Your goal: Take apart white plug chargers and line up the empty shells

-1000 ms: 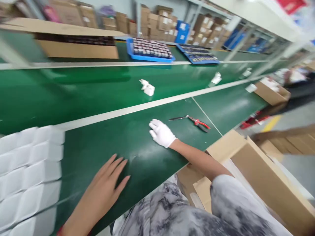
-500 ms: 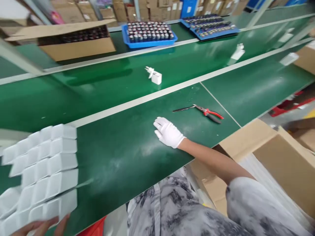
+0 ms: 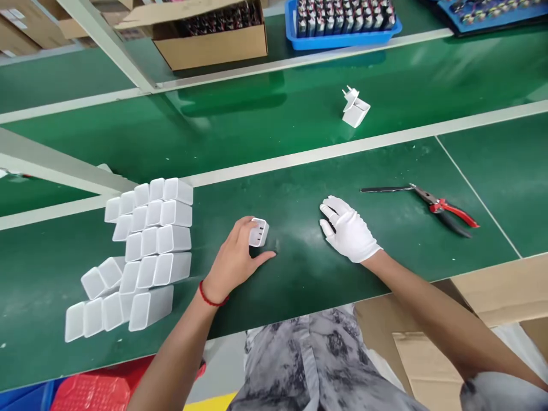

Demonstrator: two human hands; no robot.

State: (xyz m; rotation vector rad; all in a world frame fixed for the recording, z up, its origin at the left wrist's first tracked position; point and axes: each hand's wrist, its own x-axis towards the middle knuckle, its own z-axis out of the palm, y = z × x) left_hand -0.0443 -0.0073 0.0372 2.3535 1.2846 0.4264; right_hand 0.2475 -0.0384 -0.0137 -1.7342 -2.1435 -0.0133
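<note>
The left hand (image 3: 233, 260), which is bare and has a red cord bracelet (image 3: 213, 297) at its wrist, is over the green work table (image 3: 291, 308). Its fingers lie against a small white plastic housing with dark narrow slots (image 3: 259, 233), and the thumb is stretched out below it, apart from it. I cannot tell if these fingers grasp the housing firmly or only touch it. The housing is located between the two hands, closer to the left one. The right hand (image 3: 349, 231) wears a white cloth glove; it is relaxed on the table, the fingers a little bent, and it holds nothing that can be seen. To the left of the left hand, many white plastic shells with open ends (image 3: 158, 240) are lying side by side in uneven rows. To the right of the glove there are pliers with red and black handles (image 3: 459, 216), and their tip is next to a thin black tool (image 3: 385, 189). Beyond the white strip (image 3: 308, 154) stands a white plug adapter with two pins (image 3: 354, 111). Farther back are an open brown cardboard box (image 3: 214, 51) and a blue plastic tray (image 3: 342, 42) filled with dark parts.
</note>
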